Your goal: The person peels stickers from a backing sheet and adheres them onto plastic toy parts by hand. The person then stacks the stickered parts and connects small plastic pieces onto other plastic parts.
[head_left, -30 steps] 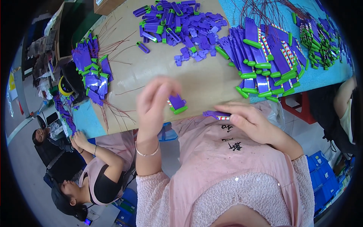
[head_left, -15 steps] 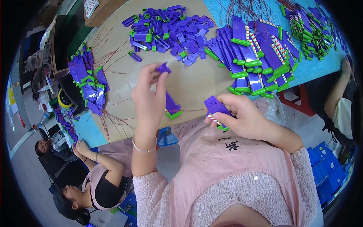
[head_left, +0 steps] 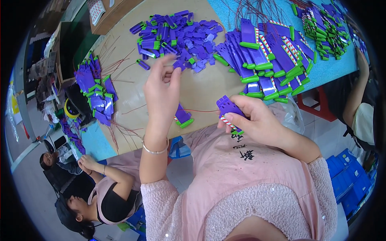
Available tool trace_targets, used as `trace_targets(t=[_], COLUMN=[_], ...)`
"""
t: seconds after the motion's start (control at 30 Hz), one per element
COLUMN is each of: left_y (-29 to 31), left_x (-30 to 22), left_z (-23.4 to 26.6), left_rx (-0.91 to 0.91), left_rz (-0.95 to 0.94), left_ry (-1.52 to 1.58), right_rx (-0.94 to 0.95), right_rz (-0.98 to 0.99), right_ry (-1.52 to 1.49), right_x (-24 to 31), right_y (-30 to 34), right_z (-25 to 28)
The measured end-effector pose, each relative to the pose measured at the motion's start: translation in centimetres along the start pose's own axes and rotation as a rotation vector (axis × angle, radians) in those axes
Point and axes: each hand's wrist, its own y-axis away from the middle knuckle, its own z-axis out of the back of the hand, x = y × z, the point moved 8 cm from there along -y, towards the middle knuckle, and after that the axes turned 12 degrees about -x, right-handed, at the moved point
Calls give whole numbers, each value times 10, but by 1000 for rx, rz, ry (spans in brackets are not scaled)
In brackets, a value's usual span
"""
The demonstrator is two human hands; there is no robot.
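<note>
My right hand [head_left: 251,114] grips a flat purple plastic piece [head_left: 228,106] with small holes, a red-and-white striped edge and a green end. A thin red wire [head_left: 201,111] runs left from it. Raised above the table, my left hand [head_left: 161,86] has its thumb and index finger apart, pointing at the near edge of a pile of small purple pieces [head_left: 201,38]. One purple bit shows beside the thumb tip; whether it touches is unclear. Below that hand, partly behind my wrist, lies a purple panel [head_left: 183,114] with a green end.
Green-and-purple clips [head_left: 163,32] lie with the pile. Stacked purple panels with green ends [head_left: 273,60] fill the right; more wired ones [head_left: 96,88] lie left. A smaller heap [head_left: 325,30] is far right. Co-workers' arms [head_left: 114,172] show at left and right [head_left: 358,88].
My left hand has moved slightly up toward the pile, its index finger extending. The small purple piece pinched there before no longer shows clearly between the fingers. My right hand keeps its hold.
</note>
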Motion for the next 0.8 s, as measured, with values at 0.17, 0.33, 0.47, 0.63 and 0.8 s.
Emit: trace_targets(t=[0.17, 0.33, 0.47, 0.63, 0.8], left_y=[51, 71, 75, 76, 77], left_x=[-33, -67, -60, -55, -53], left_z=[1, 1, -2, -7, -9], left_rx=[89, 107, 70, 31, 17], left_rz=[114, -257, -223, -165, -33], left_ry=[260, 167, 169, 261, 383], right_rx=[-15, -149, -173, -255, -275], right_rz=[-24, 125, 237, 492, 634], right_ry=[8, 43, 327, 449, 594], right_x=[-3, 0, 20, 33, 37], right_y=[-1, -3, 2, 8, 13], right_z=[1, 1, 1, 3, 3])
